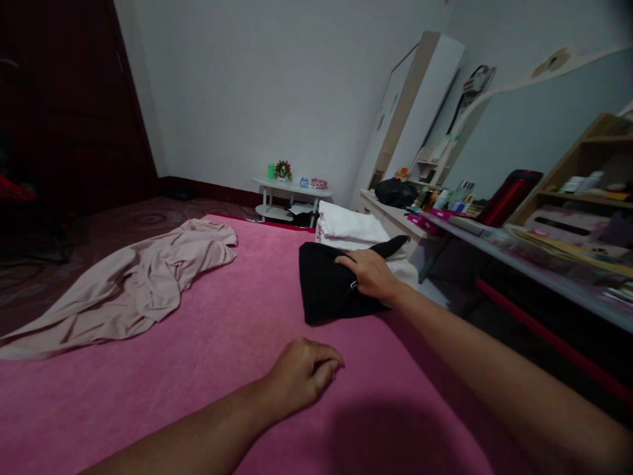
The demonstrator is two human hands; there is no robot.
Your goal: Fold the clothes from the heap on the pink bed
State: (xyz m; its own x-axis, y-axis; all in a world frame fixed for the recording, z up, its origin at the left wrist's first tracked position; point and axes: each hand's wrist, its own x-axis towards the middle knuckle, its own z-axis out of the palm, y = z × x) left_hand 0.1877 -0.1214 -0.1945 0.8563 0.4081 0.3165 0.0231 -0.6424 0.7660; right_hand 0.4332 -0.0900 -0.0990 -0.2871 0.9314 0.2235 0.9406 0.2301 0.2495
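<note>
My right hand (372, 272) is on a folded black garment (324, 280) at the right side of the bed, its fingers closed on the cloth. A small white mark, perhaps a tag, shows beside the fingers. Behind the black garment sit folded white clothes (351, 223), partly covered by it. My left hand (305, 371) is nearer to me, over the pink bed cover (222, 369), fingers curled together with nothing visible in them. On the left edge of the bed lies a crumpled pale pink garment (148, 284), apart from both hands.
A low white table (291, 187) with a flower pot (283, 170) and small items stands against the far wall. To the right are a dresser (395, 211) with bottles, a large mirror (554, 119) and a glass-topped desk (534, 257). A dark door (69, 99) is at the left.
</note>
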